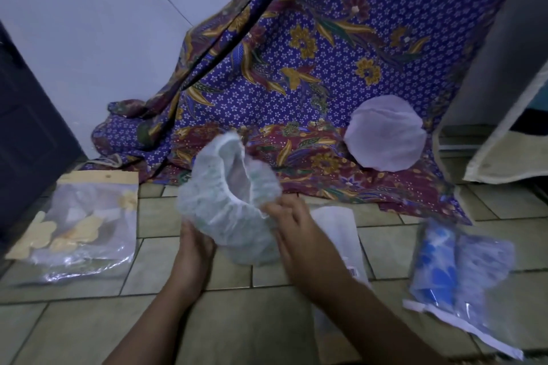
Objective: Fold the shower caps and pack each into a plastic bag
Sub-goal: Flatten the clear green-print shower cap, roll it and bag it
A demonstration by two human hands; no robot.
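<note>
- Shower cap (228, 204) is hanging bunched between my hands.
- My left hand (194, 241) is gripping its lower left side.
- My right hand (292, 218) is pinching its right rim.

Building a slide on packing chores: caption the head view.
Left hand and right hand hold a pale green shower cap over the tiled floor; a blue bagged cap lies right, a white cap behind.
</note>
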